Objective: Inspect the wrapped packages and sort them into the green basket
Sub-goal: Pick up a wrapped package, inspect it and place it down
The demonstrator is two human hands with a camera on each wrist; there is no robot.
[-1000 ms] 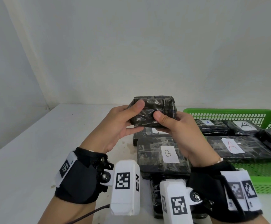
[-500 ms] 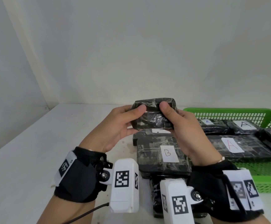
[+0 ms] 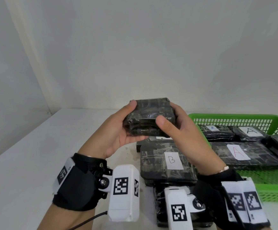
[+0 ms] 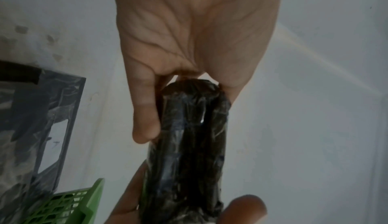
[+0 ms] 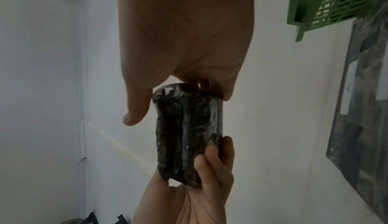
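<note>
Now your left hand (image 3: 116, 130) & right hand (image 3: 184, 130) both grip one black wrapped package (image 3: 149, 118) between them, green basket (image 3: 234, 117) right of your right hand.

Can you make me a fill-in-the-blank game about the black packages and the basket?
1. The small black package is held up by ____ hands, the left hand and the right hand.
2. The basket on the table is the colour ____.
3. The big package lying on the table just outside the basket has a label with the letter ____.
4. The package with the red letter lies ____ the basket.

Missing words: two; green; B; in
</note>
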